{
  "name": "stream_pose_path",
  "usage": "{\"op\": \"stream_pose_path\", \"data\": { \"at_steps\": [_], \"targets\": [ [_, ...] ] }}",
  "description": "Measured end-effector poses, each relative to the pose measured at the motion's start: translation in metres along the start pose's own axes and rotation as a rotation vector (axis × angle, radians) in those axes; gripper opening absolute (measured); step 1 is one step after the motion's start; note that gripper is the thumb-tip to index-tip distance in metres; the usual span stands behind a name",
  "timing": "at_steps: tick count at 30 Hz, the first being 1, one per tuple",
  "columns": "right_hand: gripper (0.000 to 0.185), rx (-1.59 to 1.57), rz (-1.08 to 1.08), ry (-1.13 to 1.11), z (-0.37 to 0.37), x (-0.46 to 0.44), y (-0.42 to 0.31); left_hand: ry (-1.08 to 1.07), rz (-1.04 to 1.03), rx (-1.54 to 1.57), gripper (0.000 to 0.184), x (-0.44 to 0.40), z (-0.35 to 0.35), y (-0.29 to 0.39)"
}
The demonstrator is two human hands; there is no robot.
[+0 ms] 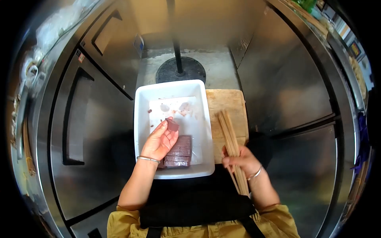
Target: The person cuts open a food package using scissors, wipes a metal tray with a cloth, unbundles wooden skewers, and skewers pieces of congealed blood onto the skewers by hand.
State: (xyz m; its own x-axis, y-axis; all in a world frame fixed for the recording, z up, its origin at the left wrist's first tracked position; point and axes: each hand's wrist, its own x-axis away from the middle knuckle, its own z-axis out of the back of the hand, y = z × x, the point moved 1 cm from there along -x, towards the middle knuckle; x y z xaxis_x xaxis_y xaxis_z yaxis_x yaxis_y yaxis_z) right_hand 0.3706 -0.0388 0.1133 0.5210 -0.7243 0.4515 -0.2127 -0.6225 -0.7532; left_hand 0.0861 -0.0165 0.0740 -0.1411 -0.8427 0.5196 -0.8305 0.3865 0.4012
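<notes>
My left hand (159, 141) is over the white plastic tub (139, 115), palm up. Its fingertips and thumb hold a small reddish-brown piece of blood curd (172, 125). Below it in the tub, more blood curd (180, 146) lies cut into neat, wet-looking blocks, partly covered by the hand. My right hand (241, 160) grips a bundle of thin wooden skewers (228, 131) near its middle. The bundle slants up to the left, its top over the wooden board (222, 99) beside the tub.
Small dark crumbs and liquid spots dot the tub floor. Behind the tub stands a black pole on a round base (180, 70). Steel cabinets with door handles rise close on the left (95, 119) and right (289, 79). Plastic bags (55, 27) lie atop the left one.
</notes>
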Motion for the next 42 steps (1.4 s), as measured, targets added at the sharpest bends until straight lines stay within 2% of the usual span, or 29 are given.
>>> {"op": "stream_pose_path", "data": {
  "at_steps": [6, 14, 31, 42],
  "targets": [
    [0.033, 0.13, -0.028, -0.03, -0.034, 0.005, 0.021, 0.06, -0.146, -0.188, 0.026, 0.02, -0.01, -0.005],
    [0.034, 0.26, -0.044, -0.049, -0.05, 0.003, 0.026, 0.033, -0.258, -0.282, 0.029, 0.038, -0.016, 0.004],
    [0.032, 0.24, -0.053, -0.029, -0.056, 0.004, 0.022, 0.009, -0.351, -0.318, 0.024, 0.043, -0.014, 0.005],
    [0.035, 0.228, -0.029, -0.059, -0.05, 0.0, 0.028, 0.0, -0.438, -0.521, 0.019, 0.045, -0.02, -0.003]
  ]
}}
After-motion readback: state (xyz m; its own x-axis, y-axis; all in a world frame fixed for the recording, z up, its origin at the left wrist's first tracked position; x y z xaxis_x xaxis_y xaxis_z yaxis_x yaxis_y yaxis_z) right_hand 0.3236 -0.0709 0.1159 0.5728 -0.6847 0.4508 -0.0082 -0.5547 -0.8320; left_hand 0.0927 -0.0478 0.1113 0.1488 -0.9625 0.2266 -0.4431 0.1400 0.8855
